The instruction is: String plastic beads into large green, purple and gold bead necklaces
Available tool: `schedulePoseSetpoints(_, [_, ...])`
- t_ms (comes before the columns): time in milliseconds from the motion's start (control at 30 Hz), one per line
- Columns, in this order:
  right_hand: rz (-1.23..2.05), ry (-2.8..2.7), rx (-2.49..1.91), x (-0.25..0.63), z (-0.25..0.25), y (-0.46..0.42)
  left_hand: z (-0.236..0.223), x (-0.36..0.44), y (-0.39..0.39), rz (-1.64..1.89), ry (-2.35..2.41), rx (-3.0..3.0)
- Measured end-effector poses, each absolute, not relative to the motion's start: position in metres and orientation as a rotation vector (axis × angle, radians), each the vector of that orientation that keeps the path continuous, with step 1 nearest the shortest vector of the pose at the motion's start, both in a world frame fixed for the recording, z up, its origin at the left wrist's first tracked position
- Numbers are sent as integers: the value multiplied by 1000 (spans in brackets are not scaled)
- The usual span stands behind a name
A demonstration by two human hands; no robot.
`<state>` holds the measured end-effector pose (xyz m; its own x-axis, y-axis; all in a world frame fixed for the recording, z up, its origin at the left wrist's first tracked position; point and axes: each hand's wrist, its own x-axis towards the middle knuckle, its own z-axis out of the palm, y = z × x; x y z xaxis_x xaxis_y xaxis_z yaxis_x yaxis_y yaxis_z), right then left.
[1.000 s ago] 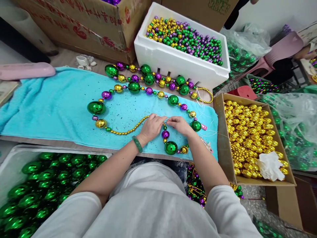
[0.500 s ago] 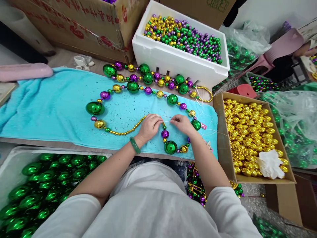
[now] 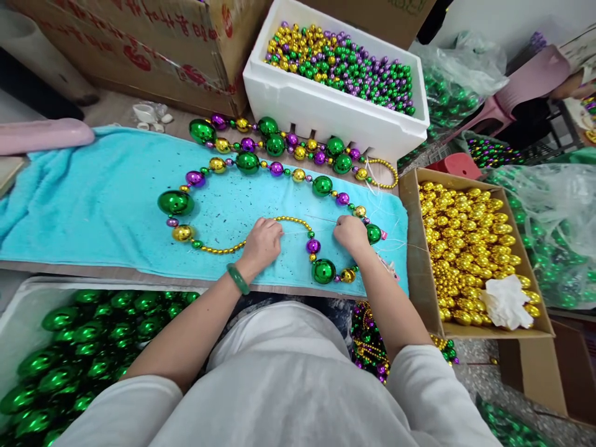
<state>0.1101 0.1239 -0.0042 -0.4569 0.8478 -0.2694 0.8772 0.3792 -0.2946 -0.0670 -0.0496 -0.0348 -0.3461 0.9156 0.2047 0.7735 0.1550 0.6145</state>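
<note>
A long bead necklace (image 3: 246,163) of green, purple and gold balls lies in a loop on a turquoise towel (image 3: 93,198). My left hand (image 3: 263,242) is closed on the strand of small gold beads (image 3: 293,219) near the loop's middle. My right hand (image 3: 351,233) is closed too, pinching a thin white thread (image 3: 321,220) that runs between the two hands. A purple ball (image 3: 313,246) and a big green ball (image 3: 323,270) lie between and below my hands. A green bangle (image 3: 237,279) sits on my left wrist.
A white foam box (image 3: 326,112) of small mixed beads stands behind the towel. A cardboard box (image 3: 412,248) of gold beads with a white cloth is at the right. A white bin (image 3: 18,316) of big green balls is at the lower left. Cardboard cartons (image 3: 139,49) stand at the back.
My hands have drawn apart, left hand leftward and right hand rightward, stretching the thread and the gold bead strand between them. The view has shifted slightly.
</note>
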Motion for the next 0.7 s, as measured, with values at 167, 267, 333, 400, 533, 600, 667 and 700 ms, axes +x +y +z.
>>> schedulePoseSetpoints(167, [-1214, 2501, 1712, 111, 0, 123, -22, -64, -39, 1432, 1891, 982])
schedulePoseSetpoints(267, [-2136, 2147, 1727, 105, 1, 115, -14, -54, -23, 1633, 1416, 463])
schedulePoseSetpoints(333, [-2584, 1826, 1650, 99, 0, 110, -12, -47, -13, 1662, 1174, 252])
schedulePoseSetpoints(400, [-2812, 1546, 1590, 93, -2, 106, -12, -42, -6, 1638, 1035, 133])
schedulePoseSetpoints(533, [-2935, 1236, 1558, 85, -7, 107, -15, -42, -1, 1583, 970, 85])
schedulePoseSetpoints(600, [-2948, 1168, 1524, 82, -7, 107, -17, -43, -1, 1565, 986, 147])
schedulePoseSetpoints(667, [-2934, 1157, 1499, 79, -7, 107, -18, -44, -2, 1541, 1018, 230])
schedulePoseSetpoints(700, [-2925, 1166, 1492, 77, -7, 107, -18, -45, -2, 1525, 1035, 266])
